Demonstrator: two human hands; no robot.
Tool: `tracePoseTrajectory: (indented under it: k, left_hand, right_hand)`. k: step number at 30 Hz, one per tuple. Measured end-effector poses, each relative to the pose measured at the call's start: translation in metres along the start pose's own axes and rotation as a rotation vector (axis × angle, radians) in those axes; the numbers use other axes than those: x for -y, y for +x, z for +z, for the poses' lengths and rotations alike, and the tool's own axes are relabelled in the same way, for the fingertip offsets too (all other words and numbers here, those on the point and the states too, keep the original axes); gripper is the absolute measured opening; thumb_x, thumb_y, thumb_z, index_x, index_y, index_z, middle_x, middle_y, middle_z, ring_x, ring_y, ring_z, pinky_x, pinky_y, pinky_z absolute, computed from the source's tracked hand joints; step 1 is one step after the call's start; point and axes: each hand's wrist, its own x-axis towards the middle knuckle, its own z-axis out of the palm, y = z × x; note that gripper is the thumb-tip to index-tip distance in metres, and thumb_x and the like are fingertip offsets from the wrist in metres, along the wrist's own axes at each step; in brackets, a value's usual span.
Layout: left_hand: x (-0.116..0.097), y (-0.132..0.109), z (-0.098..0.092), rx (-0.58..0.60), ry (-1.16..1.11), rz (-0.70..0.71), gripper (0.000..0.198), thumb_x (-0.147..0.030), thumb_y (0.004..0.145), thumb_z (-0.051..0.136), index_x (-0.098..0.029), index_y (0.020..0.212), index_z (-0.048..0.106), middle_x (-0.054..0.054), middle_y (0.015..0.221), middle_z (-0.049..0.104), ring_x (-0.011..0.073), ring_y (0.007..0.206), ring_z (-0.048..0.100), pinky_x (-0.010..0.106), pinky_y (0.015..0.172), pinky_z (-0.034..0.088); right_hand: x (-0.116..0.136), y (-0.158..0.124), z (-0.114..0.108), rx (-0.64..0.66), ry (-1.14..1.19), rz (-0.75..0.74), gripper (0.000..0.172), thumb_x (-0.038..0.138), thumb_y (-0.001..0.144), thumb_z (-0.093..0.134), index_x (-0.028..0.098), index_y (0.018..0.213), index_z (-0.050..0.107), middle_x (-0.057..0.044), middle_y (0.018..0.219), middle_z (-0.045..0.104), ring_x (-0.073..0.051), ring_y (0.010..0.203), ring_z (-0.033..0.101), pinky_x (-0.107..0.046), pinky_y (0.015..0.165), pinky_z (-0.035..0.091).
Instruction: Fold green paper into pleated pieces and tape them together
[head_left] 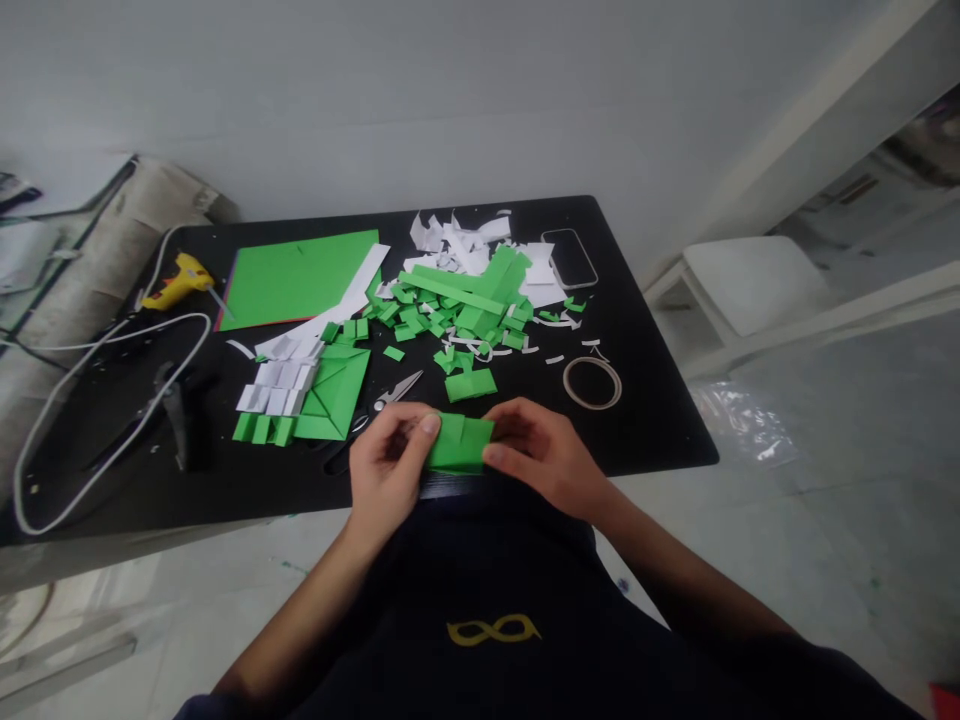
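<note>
- Holds a folded green paper (459,448) between left hand (391,455) and right hand (547,450), close in front of the body at the near edge of the black counter (652,420).
- Lies to the right of the left grip and to the left of the right grip, touching both, with neither hand clearly nearer.
- Runs longest from side to side, roughly from one grip to the other.
- Closes the left grip on the upper left part, thumb on top, other fingers mostly hidden behind.
- Closes the right grip at the right edge, thumb near the lower corner, fingers curled behind; cannot tell how firmly pressed.
- Looks bright green, roughly rectangular and fairly flat, with a fold line near the upper middle and what seem like stacked layers along the lower edge.
- Stands just nearer the body than a smaller folded green piece (471,385), with scissors (401,387) beyond the left hand and a tape roll (592,404) beyond the right.
</note>
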Motion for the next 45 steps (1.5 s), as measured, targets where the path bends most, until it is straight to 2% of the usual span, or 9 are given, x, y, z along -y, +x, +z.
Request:
tracePoseTrajectory:
  k: [3,8,12,15,22,28,32,41,45]
  left_hand:
    - [0.002,0.001,0.001,-0.051,-0.034,-0.073,0.023,-0.042,0.093,0.079,-0.02,0.089,0.075,0.0,0.076,0.07,0.0126,0.064,0.06,0.023,0.058,0.048]
    - [0.006,-0.001,-0.003,-0.011,-0.216,-0.14,0.024,-0.033,0.088,0.085,-0.022,0.099,0.067,-0.001,0.08,0.072,0.011,0.068,0.063,0.022,0.065,0.052]
    - [0.007,0.0,-0.009,0.193,-0.203,-0.17,0.03,-0.031,0.087,0.084,-0.021,0.112,0.071,0.0,0.08,0.071,0.0126,0.069,0.063,0.025,0.068,0.053]
    - [0.008,0.002,-0.011,0.305,-0.101,-0.191,0.02,-0.037,0.089,0.082,-0.02,0.094,0.074,-0.001,0.072,0.066,0.013,0.064,0.058,0.025,0.061,0.048]
    - [0.007,0.002,-0.01,0.324,-0.054,-0.206,0.036,-0.041,0.088,0.083,-0.02,0.07,0.06,-0.005,0.061,0.048,0.0107,0.057,0.044,0.024,0.054,0.037]
    - [0.003,0.002,-0.011,0.293,-0.094,-0.132,0.013,-0.034,0.091,0.08,-0.023,0.095,0.075,-0.003,0.067,0.058,0.0119,0.059,0.051,0.024,0.055,0.043]
    - [0.003,0.002,-0.015,0.325,-0.111,-0.082,0.003,-0.025,0.093,0.077,-0.023,0.095,0.077,0.001,0.081,0.07,0.0126,0.064,0.062,0.024,0.057,0.048]
    - [0.003,0.003,-0.025,0.528,-0.235,-0.047,0.024,-0.022,0.108,0.054,-0.021,0.103,0.076,0.005,0.101,0.067,0.0144,0.073,0.073,0.031,0.073,0.057]
    - [-0.002,0.003,-0.027,0.567,-0.128,0.057,0.015,-0.024,0.105,0.059,-0.02,0.106,0.074,0.006,0.103,0.067,0.0162,0.082,0.069,0.029,0.074,0.055]
  right_hand:
    - [-0.01,0.0,0.01,0.115,0.113,0.088,0.065,0.027,0.064,0.102,0.024,0.12,0.068,-0.009,0.128,0.076,-0.026,0.113,0.076,-0.042,0.098,0.063]
    - [-0.02,0.004,0.017,-0.08,0.144,0.097,0.033,0.033,0.077,0.093,0.022,0.101,0.073,-0.005,0.104,0.082,-0.023,0.1,0.079,-0.042,0.098,0.062]
    - [-0.013,0.01,0.01,-0.19,0.152,0.025,0.035,0.03,0.073,0.096,0.023,0.098,0.073,-0.003,0.101,0.082,-0.022,0.1,0.078,-0.039,0.099,0.062]
    - [-0.008,0.011,0.007,-0.16,0.118,0.031,0.035,0.034,0.073,0.096,0.023,0.097,0.074,-0.003,0.097,0.081,-0.022,0.093,0.077,-0.038,0.089,0.064]
    - [-0.004,0.007,0.003,-0.042,0.058,0.014,0.024,0.037,0.078,0.094,0.023,0.089,0.078,-0.001,0.086,0.078,-0.02,0.082,0.075,-0.034,0.076,0.063]
    - [0.001,0.006,0.004,-0.069,0.062,0.005,0.02,0.032,0.078,0.093,0.024,0.089,0.079,0.001,0.081,0.075,-0.018,0.074,0.07,-0.033,0.07,0.061]
    - [0.003,0.005,0.004,-0.071,0.021,-0.052,0.006,0.029,0.084,0.085,0.026,0.089,0.083,-0.001,0.084,0.077,-0.019,0.077,0.072,-0.036,0.073,0.062]
    - [0.009,-0.005,-0.004,-0.036,-0.019,-0.152,0.029,0.016,0.092,0.061,0.028,0.092,0.087,-0.004,0.105,0.08,-0.022,0.096,0.076,-0.036,0.08,0.064]
    - [0.009,-0.006,0.001,-0.078,-0.073,-0.231,0.015,0.022,0.093,0.07,0.024,0.093,0.085,-0.006,0.1,0.08,-0.022,0.093,0.076,-0.035,0.079,0.064]
